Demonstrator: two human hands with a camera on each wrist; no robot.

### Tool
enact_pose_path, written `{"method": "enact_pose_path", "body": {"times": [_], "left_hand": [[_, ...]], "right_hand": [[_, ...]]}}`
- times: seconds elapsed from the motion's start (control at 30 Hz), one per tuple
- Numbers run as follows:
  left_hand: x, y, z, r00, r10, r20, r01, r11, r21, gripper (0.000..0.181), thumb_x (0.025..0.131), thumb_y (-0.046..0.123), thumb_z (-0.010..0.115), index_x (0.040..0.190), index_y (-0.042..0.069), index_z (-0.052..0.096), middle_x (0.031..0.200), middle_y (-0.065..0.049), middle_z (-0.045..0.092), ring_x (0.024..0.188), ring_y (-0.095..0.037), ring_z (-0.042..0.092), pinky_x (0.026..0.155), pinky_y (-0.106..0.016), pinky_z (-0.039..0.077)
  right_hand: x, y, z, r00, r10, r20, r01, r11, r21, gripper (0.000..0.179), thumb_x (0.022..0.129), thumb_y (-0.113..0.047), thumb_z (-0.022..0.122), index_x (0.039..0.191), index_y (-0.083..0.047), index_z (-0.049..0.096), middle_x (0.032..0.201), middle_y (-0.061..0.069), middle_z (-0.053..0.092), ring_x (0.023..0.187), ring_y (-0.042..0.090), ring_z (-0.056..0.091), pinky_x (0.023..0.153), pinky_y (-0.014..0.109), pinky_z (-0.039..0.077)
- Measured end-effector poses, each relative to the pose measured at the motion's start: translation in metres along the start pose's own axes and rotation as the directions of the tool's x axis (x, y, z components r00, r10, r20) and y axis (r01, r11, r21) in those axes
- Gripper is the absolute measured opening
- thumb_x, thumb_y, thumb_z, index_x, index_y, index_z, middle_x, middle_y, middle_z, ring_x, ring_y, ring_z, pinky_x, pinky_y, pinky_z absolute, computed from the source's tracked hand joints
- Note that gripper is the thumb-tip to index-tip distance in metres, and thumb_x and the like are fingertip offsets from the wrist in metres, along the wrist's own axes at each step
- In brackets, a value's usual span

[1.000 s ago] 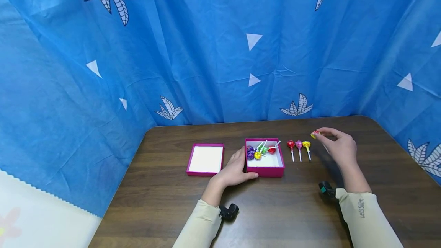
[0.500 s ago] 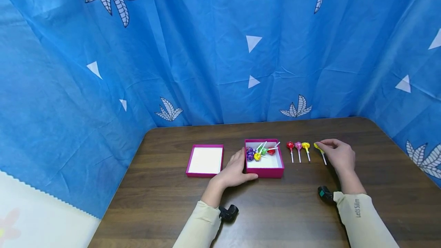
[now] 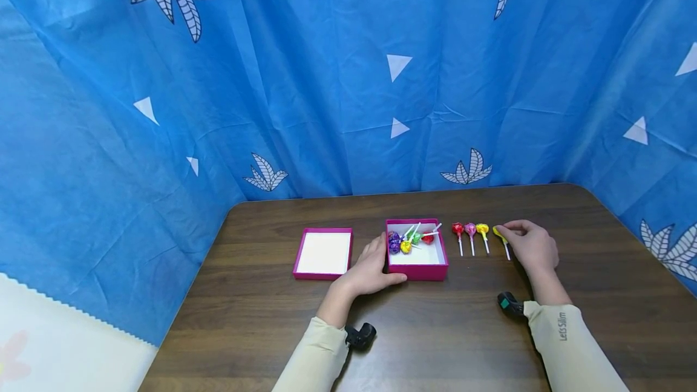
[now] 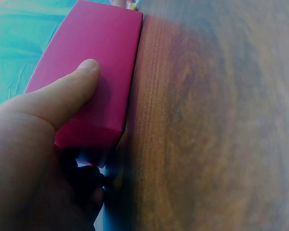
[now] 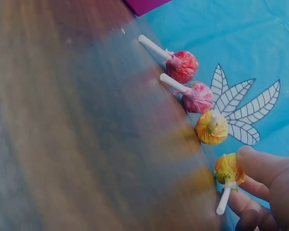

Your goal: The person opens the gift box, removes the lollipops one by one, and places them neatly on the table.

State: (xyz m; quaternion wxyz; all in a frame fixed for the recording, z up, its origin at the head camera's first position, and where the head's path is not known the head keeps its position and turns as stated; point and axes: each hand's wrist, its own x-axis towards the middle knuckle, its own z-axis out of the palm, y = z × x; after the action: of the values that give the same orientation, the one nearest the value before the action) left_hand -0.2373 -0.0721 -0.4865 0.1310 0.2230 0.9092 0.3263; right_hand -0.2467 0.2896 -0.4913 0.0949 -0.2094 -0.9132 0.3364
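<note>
Right hand (image 3: pixel 536 251): thumb and fingers pinching the yellow lollipop (image 5: pixel 226 166); light pressure should suit
Left of those fingertips: second yellow lollipop (image 5: pixel 211 134), pink lollipop (image 5: pixel 198 98), red lollipop (image 5: pixel 184 68); best not nudged
Left hand (image 3: pixel 367 270): thumb spread from fingers, against magenta box (image 3: pixel 422 273); gentle steadying seems enough

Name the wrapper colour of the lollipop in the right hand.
Mostly yellow, some orange; the wrapper shows best in the right wrist view.

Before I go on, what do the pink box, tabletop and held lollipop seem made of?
Pink box: probably smooth cardboard, from flat sides and crisp edges.
Tabletop: wood or wood-look laminate; brown grain, slight sheen.
Held lollipop: crinkled yellow wrapper, perhaps plastic film; smooth white stick, plastic or paper.
</note>
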Motion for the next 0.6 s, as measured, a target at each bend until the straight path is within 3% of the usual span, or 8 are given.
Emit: {"method": "enact_pose_path", "body": {"times": [0.6], "left_hand": [[-0.0008, 0.0017, 0.0001, 1.0, -0.011, 0.0, 0.011, 1.0, 0.01, 0.108, 0.089, 0.054, 0.068, 0.161, 0.005, 0.005, 0.168, -0.012, 0.016, 0.155, -0.031, 0.017, 0.125, -0.051, 0.021]], "right_hand": [[-0.0024, 0.0005, 0.0077, 0.999, -0.029, -0.038, 0.029, 0.999, -0.023, 0.057, 0.096, -0.057, 0.057, 0.117, -0.005, 0.066, 0.107, 0.021, 0.068, 0.081, 0.029, 0.054, 0.064, 0.035, 0.033]]}}
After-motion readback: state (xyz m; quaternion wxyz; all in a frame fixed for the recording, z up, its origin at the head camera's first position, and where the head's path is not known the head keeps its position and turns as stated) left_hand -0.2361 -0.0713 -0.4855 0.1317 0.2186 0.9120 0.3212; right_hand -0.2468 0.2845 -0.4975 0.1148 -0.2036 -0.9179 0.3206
